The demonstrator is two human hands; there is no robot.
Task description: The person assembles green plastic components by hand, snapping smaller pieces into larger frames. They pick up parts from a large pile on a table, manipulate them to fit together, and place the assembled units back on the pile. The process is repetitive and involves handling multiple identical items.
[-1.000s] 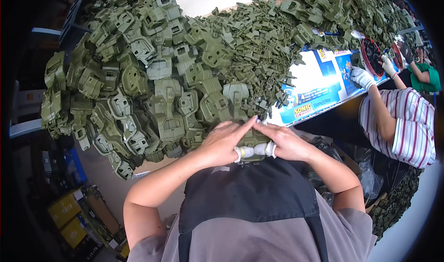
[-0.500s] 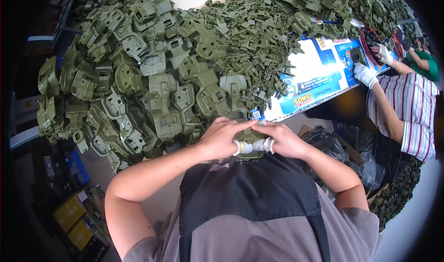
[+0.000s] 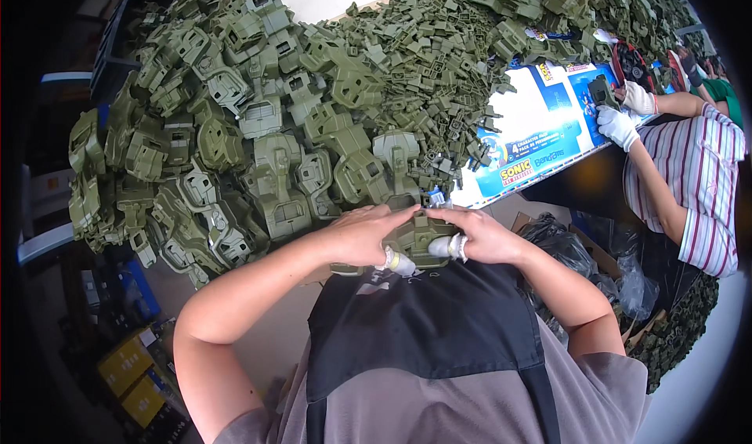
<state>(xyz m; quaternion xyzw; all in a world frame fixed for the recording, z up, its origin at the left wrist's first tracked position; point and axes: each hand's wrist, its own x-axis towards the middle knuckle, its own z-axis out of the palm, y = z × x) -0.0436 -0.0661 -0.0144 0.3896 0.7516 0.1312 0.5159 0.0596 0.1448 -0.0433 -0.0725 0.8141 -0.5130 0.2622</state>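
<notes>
In the head view, a green plastic part [image 3: 417, 239] is held low in the middle, just in front of a black apron [image 3: 423, 326]. It is held between two hands. Its left side is gripped by the left hand [image 3: 356, 239], with the fingers laid along the far side and the thumb bent in at the near side. Its right side is gripped by the right hand [image 3: 489, 239] in much the same way. Both hands are curved around the part, with a gap between the two thumbs. Each thumb is covered with a white wrap. The two pointing fingers are held close at the far end; whether their tips touch cannot be told. How hard the part is pressed cannot be told.

Past the hands, big green shells [image 3: 274, 162] are piled up on the left, and small green pieces [image 3: 427, 60] are heaped beside them. Farther right, a blue and white printed board [image 3: 540, 123] is seen. Over it, a dark green piece [image 3: 601, 91] is held by a co-worker [image 3: 681, 185] in white gloves and a striped shirt. Low on the left, yellow boxes [image 3: 125, 364] are seen.
</notes>
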